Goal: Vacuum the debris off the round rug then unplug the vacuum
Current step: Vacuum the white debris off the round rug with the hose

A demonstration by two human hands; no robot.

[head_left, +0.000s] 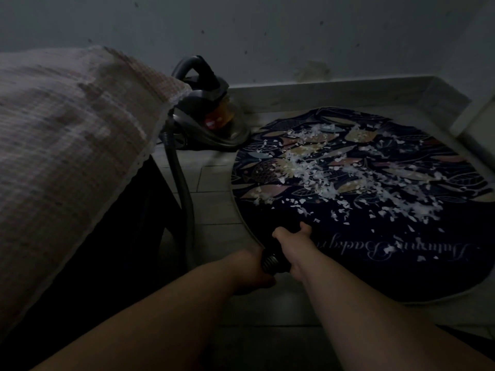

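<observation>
Most white debris (316,167) lies scattered across centre of round rug (334,277), on floor by wall. Looks unvacuumed, so cleaning + unplugging both left to do. Canister vacuum (211,116) sits beside bed (67,116), just off rug's far-left edge. Both left hand (251,271) and right hand (292,245) have fingers curled round hose (269,262) end at rug's near edge. Nozzle too dark to make out; plug, cord, socket not in view.
</observation>
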